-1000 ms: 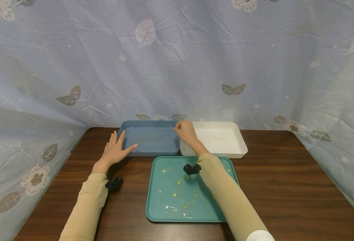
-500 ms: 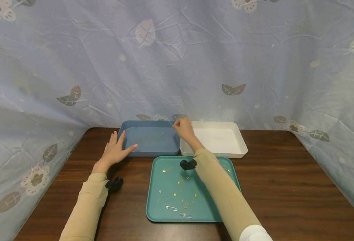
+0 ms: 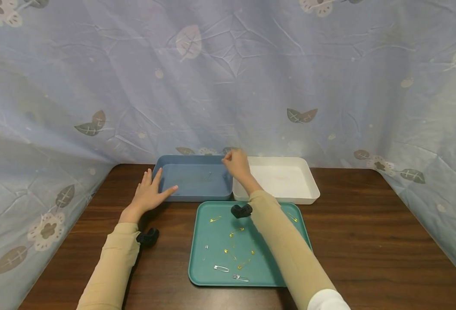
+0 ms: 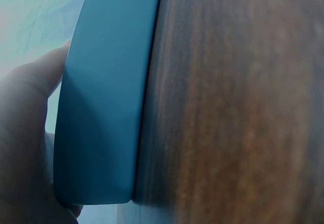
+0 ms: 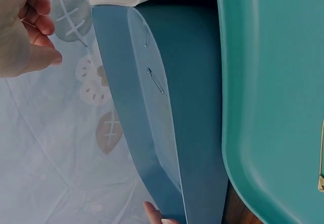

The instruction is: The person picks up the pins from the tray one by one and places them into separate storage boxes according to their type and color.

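My left hand rests with spread fingers at the left end of the blue bin, its thumb at the front rim. Above the bin's back right corner is my right hand, fingers loosely bent. The right wrist view shows its thumb apart from the fingers, with nothing visible between them. A silver safety pin lies inside the blue bin, and a second silver pin shows near the bin's right end. Several gold safety pins and a few silver safety pins lie on the green tray.
A white bin stands against the blue bin's right end, partly behind my right hand. The green tray is in front of both bins on the wooden table. A patterned cloth hangs behind and at the sides.
The silver safety pin seen in my right fingertips half a second ago is no longer there. My right hand moved slightly up and back; the left hand stayed at the blue bin.
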### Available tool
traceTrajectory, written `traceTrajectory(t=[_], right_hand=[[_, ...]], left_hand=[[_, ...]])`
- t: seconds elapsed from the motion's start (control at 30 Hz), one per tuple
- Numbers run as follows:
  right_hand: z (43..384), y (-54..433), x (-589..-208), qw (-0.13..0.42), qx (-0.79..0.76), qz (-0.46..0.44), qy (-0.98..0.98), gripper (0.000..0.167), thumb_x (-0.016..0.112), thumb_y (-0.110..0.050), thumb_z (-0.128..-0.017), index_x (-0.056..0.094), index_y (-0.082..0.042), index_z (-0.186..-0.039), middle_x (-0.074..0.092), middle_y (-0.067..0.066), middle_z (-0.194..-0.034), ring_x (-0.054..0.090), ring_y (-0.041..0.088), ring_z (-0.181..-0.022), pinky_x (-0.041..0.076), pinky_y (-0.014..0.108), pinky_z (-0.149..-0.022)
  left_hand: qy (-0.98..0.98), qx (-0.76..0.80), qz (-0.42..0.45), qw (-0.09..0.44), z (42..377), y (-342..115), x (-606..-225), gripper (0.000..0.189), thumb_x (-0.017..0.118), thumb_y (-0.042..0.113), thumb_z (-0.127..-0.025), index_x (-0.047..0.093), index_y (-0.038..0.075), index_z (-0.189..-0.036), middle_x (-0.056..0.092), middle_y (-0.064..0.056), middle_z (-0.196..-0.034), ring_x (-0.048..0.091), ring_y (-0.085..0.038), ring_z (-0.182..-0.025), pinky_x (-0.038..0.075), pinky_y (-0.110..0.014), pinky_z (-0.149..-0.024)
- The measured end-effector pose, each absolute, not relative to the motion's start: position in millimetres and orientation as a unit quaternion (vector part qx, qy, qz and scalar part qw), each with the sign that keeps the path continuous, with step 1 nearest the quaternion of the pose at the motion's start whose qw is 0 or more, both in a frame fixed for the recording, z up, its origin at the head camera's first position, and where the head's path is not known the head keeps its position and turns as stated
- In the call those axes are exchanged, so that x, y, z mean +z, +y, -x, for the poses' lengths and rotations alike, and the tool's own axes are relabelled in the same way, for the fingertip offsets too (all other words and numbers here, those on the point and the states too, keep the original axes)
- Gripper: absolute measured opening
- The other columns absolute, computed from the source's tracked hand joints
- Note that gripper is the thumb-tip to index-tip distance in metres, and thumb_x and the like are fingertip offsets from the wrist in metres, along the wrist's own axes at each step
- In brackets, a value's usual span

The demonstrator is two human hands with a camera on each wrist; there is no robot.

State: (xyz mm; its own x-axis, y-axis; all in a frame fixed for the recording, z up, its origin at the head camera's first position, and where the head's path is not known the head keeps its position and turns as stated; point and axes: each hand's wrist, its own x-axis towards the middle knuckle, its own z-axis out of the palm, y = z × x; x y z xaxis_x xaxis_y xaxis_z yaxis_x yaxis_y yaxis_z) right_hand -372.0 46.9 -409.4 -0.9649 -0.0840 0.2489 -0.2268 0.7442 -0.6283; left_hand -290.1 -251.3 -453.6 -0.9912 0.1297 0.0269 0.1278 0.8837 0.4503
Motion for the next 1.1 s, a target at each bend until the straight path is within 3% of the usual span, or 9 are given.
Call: traceTrajectory(t=[0.4, 0.7, 1.1], right_hand=[[362.5, 59.1, -409.9, 0.103, 0.361, -0.101, -0.921, 0.016, 0.066, -0.018, -0.093, 0.069, -0.002, -0.096, 0.065, 0.015, -0.111, 0.059, 0.029, -0.108, 0.05, 0.041, -0.094], [347.0, 72.7, -407.7, 0.094, 0.369, -0.123, -0.916, 0.018, 0.064, -0.019, -0.095, 0.065, -0.002, -0.1, 0.062, 0.016, -0.112, 0.055, 0.03, -0.106, 0.047, 0.042, -0.095], [313.3, 92.0, -405.7, 0.111, 0.368, -0.146, -0.912, 0.016, 0.065, -0.017, -0.093, 0.065, -0.001, -0.096, 0.058, 0.017, -0.102, 0.051, 0.031, -0.098, 0.041, 0.044, -0.091]], left_hand=[[0.97, 0.235, -0.068, 0.0, 289.6, -251.6, -455.3, 0.101, 0.049, 0.066, -0.091, 0.002, 0.008, -0.157, -0.014, -0.028, -0.159, -0.006, -0.051, -0.147, 0.004, -0.073, -0.112], [0.97, 0.234, -0.068, 0.001, 289.9, -252.6, -454.9, 0.102, 0.049, 0.067, -0.09, 0.001, 0.008, -0.157, -0.014, -0.028, -0.159, -0.006, -0.051, -0.147, 0.005, -0.074, -0.111], [0.969, 0.237, -0.066, 0.007, 289.0, -251.0, -453.9, 0.101, 0.047, 0.067, -0.091, -0.003, 0.011, -0.157, -0.016, -0.027, -0.159, -0.011, -0.049, -0.148, 0.003, -0.073, -0.112]])
